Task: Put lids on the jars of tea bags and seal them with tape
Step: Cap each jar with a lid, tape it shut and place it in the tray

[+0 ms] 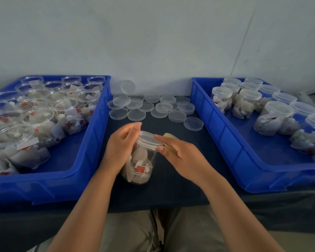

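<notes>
Clear lid [149, 140] atop jar [140, 160], hands [119, 146] [180, 155] at its rim, blue bins [98, 113] [213, 120] flanking

Forearms converge; left grip [122, 148] cupped, right grip [180, 155] pinching between thumb and forefinger.

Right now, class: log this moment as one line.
step: lidding | left hand: at jar, blurred | right hand: pinches lid on jar

A dark table [162, 193] carried a left blue bin [49, 182] and a right blue bin [216, 124]. Between them, toward the wall, lay clear loose lids [136, 115], some stacked.
</notes>
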